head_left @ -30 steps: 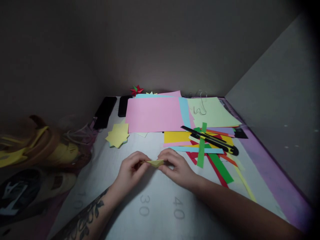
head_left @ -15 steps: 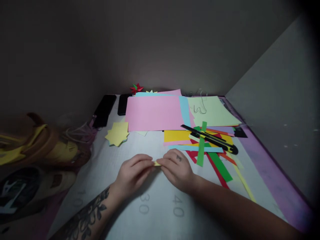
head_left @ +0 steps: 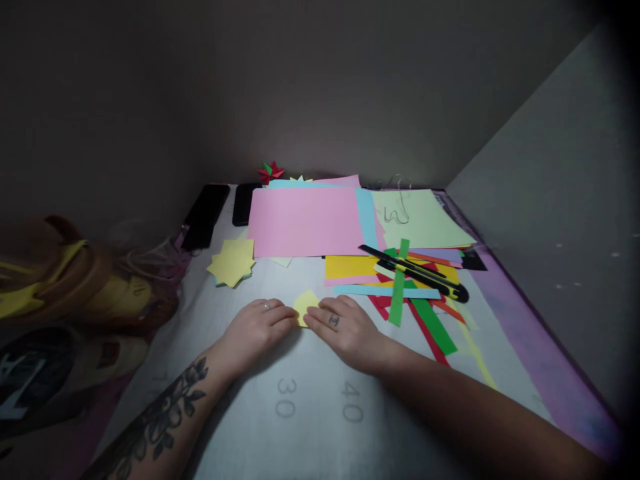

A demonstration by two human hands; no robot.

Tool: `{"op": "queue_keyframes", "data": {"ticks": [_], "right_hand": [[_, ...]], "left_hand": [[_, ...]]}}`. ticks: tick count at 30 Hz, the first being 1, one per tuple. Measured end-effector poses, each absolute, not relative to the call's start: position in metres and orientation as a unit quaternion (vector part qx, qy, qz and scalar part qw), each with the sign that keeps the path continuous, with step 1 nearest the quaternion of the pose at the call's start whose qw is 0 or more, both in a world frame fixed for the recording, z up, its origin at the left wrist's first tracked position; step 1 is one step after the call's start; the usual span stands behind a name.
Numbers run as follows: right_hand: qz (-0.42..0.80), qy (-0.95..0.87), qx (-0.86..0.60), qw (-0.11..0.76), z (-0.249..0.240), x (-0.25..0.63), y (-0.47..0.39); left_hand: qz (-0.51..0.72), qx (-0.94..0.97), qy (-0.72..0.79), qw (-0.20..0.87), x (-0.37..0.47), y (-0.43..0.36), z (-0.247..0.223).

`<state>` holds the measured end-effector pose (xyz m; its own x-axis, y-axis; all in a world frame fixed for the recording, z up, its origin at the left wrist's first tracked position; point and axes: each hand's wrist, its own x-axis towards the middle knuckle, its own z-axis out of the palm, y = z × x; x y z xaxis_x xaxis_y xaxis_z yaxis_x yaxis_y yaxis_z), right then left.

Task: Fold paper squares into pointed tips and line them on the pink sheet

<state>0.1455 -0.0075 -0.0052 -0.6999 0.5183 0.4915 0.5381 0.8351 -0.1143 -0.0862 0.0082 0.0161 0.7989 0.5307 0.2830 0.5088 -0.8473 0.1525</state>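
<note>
A small yellow paper piece (head_left: pixel 307 305) lies low over the white mat, between both hands. My left hand (head_left: pixel 261 331), with a ring on one finger, has its fingers closed together at the paper's left edge. My right hand (head_left: pixel 346 331) presses closed fingertips on the paper's lower right part. Beyond them to the left sits a stack of yellow star-shaped papers (head_left: pixel 233 261). Coloured paper strips (head_left: pixel 431 323) lie in a pile on the right, with a black and yellow cutter knife (head_left: pixel 425 275) on them.
Pink sheets (head_left: pixel 305 221) and pale green sheets (head_left: pixel 425 217) lie at the back. Two dark phones, one of them at the far left (head_left: pixel 207 208), are beside them. A red and green star (head_left: pixel 271 173) stands by the wall. A brown and yellow object (head_left: pixel 100 287) is at the left.
The yellow paper shows as a wider, pointed piece now, where before only a thin bit showed between the fingertips. Both hands have flattened toward the mat. The view has shifted slightly.
</note>
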Motion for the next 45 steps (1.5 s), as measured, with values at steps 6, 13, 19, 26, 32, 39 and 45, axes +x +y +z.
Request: {"op": "queue_keyframes", "data": {"ticks": [6, 13, 19, 26, 32, 39, 45], "right_hand": [[0.021, -0.926, -0.270, 0.263, -0.010, 0.145, -0.001], [0.056, -0.913, -0.313, 0.256, -0.011, 0.151, 0.015], [0.145, -0.898, -0.325, 0.258, -0.008, 0.154, 0.018], [0.164, -0.884, -0.351, 0.260, -0.006, 0.143, 0.017], [0.172, -0.885, -0.325, 0.288, -0.011, 0.149, 0.020], [0.243, -0.846, -0.375, 0.291, -0.006, 0.151, 0.022], [0.222, -0.825, -0.437, 0.282, -0.006, 0.141, 0.022]], "left_hand": [[0.129, 0.947, 0.276, 0.099, -0.086, 0.008, 0.016], [0.117, 0.945, 0.289, 0.096, -0.084, 0.005, 0.014], [0.130, 0.938, 0.294, 0.127, -0.082, 0.002, 0.016], [0.164, 0.915, 0.331, 0.164, -0.082, 0.001, 0.014], [0.155, 0.924, 0.315, 0.154, -0.081, 0.002, 0.015], [0.143, 0.926, 0.310, 0.161, -0.076, -0.004, 0.021], [0.143, 0.919, 0.323, 0.175, -0.073, -0.005, 0.022]]}}
